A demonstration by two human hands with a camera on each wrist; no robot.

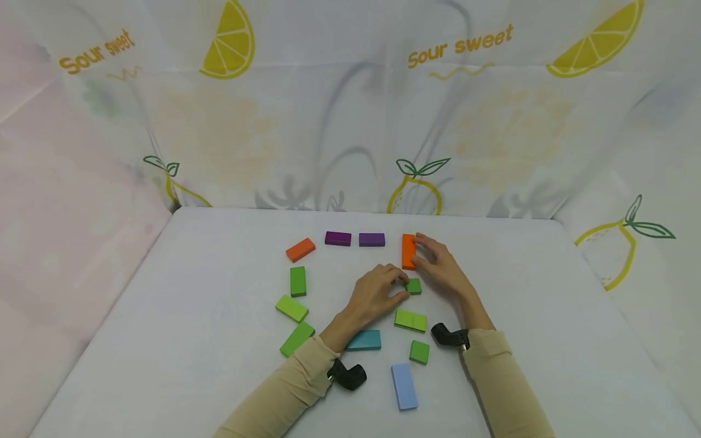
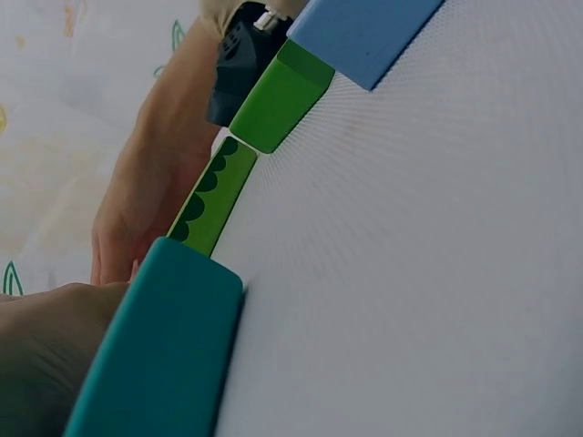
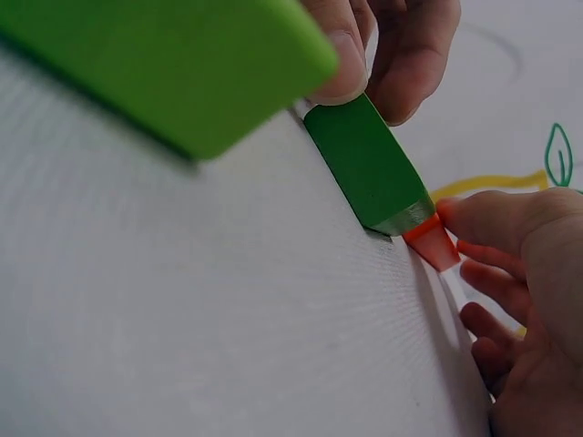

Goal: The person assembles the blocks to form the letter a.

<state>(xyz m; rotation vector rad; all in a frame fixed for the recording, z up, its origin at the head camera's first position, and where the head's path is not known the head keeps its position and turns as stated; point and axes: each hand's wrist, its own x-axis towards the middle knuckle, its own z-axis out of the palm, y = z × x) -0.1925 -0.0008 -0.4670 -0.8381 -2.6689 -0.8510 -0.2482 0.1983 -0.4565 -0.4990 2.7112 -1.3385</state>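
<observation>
My left hand [image 1: 375, 292] pinches the left end of a short green block [image 1: 415, 286] between curled fingers and thumb; in the right wrist view the thumb lies against the end of that green block [image 3: 369, 168]. Just beyond it, my right hand [image 1: 446, 267] holds an orange block [image 1: 408, 252] by its right side, with thumb and index finger spread along it. The right wrist view shows only a small part of the orange block [image 3: 433, 246]. A teal block [image 1: 365, 340] lies below my left wrist, and a light green block [image 1: 411, 321] sits nearer me than the pinched one.
Two purple blocks [image 1: 372, 239] lie along the back. Down the left run another orange block [image 1: 300, 250] and several green blocks [image 1: 298, 281]. A green block [image 1: 419, 352] and a pale blue block [image 1: 404, 387] lie between my forearms. Fabric walls surround the white table [image 1: 191, 316].
</observation>
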